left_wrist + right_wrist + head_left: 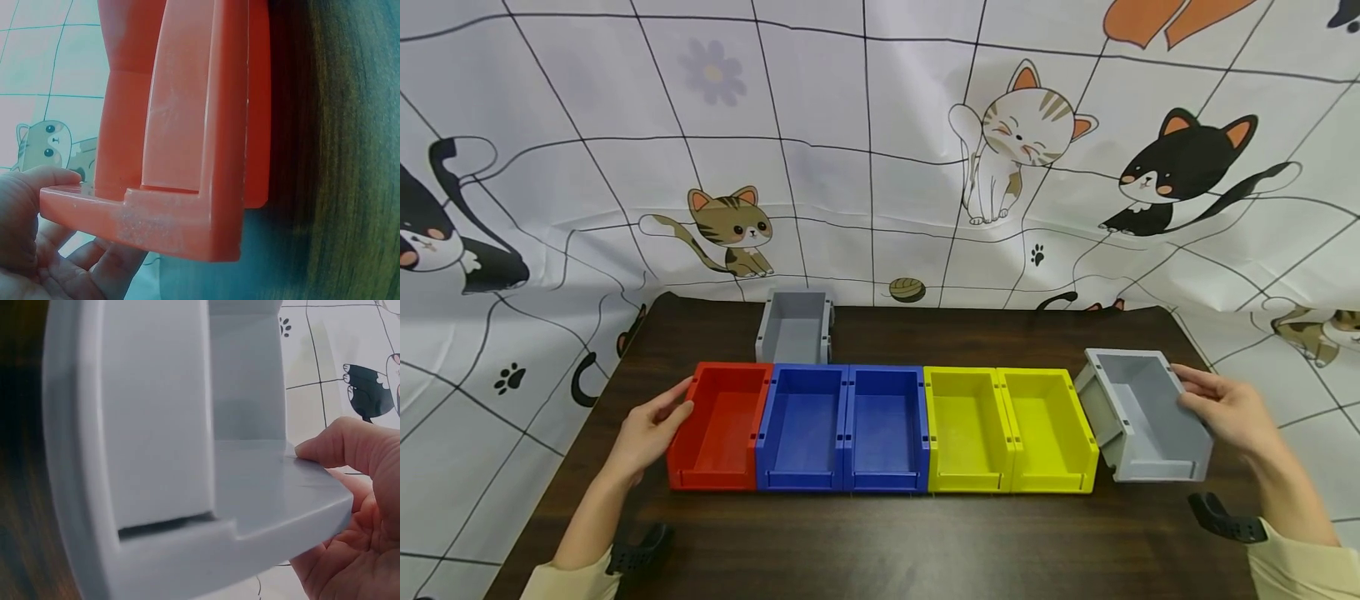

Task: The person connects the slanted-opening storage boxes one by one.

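Note:
In the head view, my left hand (650, 432) pinches the left wall of a red storage bin (724, 425), thumb at the rim and fingers on the outside. My right hand (1231, 412) grips the right wall of a grey storage bin (1157, 408) in the same way, as the right wrist view also shows. That grey bin sits slightly askew, its left outer side showing; whether it is fully down on the table is unclear. Between them stand two blue bins (807, 429) and two yellow bins (970, 429), side by side with the red one in a row.
Another grey bin (796, 329) stands behind the row, beyond the red and blue bins. All of it is on a dark wooden table (880, 542). A white cloth (827, 192) printed with cats and grid lines hangs behind and around the table.

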`<state>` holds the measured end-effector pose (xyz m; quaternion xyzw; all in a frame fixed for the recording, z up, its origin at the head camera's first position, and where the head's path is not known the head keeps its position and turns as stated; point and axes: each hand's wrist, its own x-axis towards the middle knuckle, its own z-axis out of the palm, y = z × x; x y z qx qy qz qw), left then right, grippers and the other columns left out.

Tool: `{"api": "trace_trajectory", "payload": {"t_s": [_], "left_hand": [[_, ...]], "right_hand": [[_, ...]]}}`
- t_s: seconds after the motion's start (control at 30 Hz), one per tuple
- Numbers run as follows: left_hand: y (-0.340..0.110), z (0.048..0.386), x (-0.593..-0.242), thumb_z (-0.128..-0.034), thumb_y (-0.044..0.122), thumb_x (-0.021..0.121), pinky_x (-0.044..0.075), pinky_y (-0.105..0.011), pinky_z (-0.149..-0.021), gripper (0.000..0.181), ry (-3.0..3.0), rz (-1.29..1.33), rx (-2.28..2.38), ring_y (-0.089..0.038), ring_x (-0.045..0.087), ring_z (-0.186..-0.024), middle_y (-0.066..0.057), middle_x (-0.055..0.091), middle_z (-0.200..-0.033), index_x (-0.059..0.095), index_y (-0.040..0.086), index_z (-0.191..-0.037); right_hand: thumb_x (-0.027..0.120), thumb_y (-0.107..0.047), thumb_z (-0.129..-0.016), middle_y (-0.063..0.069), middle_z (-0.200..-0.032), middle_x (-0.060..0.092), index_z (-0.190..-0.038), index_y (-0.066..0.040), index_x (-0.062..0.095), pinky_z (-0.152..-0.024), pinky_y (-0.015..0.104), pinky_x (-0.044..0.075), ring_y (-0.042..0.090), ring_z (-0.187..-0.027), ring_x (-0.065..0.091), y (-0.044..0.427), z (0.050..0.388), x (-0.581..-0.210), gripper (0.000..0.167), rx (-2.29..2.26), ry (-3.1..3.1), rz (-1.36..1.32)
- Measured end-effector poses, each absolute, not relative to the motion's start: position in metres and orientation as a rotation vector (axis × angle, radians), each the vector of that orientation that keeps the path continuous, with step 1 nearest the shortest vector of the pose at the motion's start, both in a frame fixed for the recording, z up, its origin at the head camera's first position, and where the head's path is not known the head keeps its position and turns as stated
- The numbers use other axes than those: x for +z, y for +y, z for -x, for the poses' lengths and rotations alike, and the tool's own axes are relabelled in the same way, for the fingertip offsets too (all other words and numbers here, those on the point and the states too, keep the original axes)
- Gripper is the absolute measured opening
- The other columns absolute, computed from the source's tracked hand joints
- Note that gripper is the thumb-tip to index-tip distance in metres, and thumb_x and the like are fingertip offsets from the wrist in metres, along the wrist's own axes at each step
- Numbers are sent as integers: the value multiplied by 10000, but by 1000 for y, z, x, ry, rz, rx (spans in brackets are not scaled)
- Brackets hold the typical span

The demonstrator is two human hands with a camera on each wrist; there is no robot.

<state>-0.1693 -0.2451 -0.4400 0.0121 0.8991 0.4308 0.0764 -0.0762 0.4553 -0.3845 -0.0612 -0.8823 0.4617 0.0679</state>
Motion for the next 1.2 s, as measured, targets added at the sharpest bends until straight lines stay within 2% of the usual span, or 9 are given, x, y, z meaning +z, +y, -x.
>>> {"api": "trace_trajectory", "payload": {"t_s": [0.27,0.4,0.5,0.57,0.63,0.73,0.9,1.1,1.2], "left_hand": [[-245,169,-439,-1000,327,431,504,-479,-792,543,2708,-50,1289,-398,519,-1053,-335,425,-1335,313,62,-1459],[-246,169,-437,-1001,324,426,501,-456,-772,537,2734,-53,1269,-382,520,-1019,-338,448,-1308,320,56,-1455],[-246,169,-437,-1002,329,420,487,-499,-802,540,2737,-48,1257,-406,511,-1046,-342,435,-1318,315,56,-1457],[-246,169,-437,-1002,340,417,470,-538,-833,548,2726,-41,1257,-429,499,-1077,-345,416,-1334,306,60,-1461],[-246,169,-437,-1002,345,415,449,-563,-857,554,2711,-33,1263,-449,479,-1113,-347,386,-1359,297,64,-1465],[-246,169,-436,-1002,349,412,426,-584,-878,559,2689,-21,1274,-469,450,-1149,-348,351,-1383,283,69,-1470],[-246,168,-437,-1003,347,411,428,-584,-876,558,2685,-11,1270,-467,455,-1141,-350,364,-1372,279,74,-1472],[-246,168,-439,-1000,343,423,459,-551,-848,553,2697,-18,1263,-433,492,-1088,-349,405,-1341,293,77,-1467],[-247,169,-439,-999,351,423,451,-562,-855,557,2700,-20,1271,-442,484,-1103,-350,386,-1356,296,76,-1466]], "right_hand": [[588,33,-859,-324,-788,572,-1056,-466,602,-497,133,430,-116,-645,542,454,75,-389,537,1280,-2661,136],[600,26,-860,-319,-830,562,-1267,-94,590,-512,146,459,-134,-681,545,456,71,-401,424,1151,-2730,129],[602,5,-868,-288,-835,576,-1257,133,507,-510,168,471,-122,-677,545,455,68,-406,420,1116,-2760,187],[606,5,-866,-289,-824,578,-1270,78,531,-506,170,472,-122,-672,549,454,67,-406,417,1132,-2748,210],[611,7,-859,-311,-810,571,-1269,-66,586,-502,157,463,-131,-666,547,453,67,-402,417,1146,-2724,209],[614,11,-853,-340,-790,553,-1256,-135,605,-495,145,449,-136,-658,543,449,69,-394,428,1154,-2694,214],[614,-12,-840,-307,-740,552,-1236,123,535,-483,154,434,-118,-616,514,437,77,-384,426,1020,-2716,310],[612,-33,-851,-100,-774,657,-1217,168,514,-489,173,446,-107,-621,522,438,80,-389,429,995,-2762,350],[620,-57,-867,-136,-789,652,-1223,166,510,-494,184,462,-93,-627,545,443,78,-394,434,1030,-2774,325]]}}
